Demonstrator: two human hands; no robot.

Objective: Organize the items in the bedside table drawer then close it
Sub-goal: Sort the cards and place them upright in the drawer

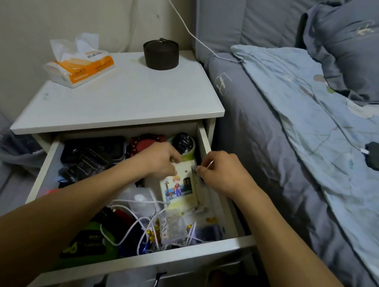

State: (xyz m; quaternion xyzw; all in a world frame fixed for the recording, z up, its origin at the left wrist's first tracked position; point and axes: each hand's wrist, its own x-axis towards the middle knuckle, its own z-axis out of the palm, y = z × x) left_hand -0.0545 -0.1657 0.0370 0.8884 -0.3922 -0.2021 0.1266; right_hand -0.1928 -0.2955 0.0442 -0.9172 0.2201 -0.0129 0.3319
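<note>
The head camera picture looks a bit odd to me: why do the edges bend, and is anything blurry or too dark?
Head view: the wide lens bows straight lines, so the bedside table and open drawer look splayed; light is dim and bluish, with no glare; the forearms at the bottom edge are soft, and the drawer's dark items merge in shadow; the left hand and right hand on the picture card are fairly sharp.

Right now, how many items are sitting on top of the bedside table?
2. A tissue pack lies at the back left of the tabletop; a dark round container stands at the back right. Nothing else shows on top.
</note>
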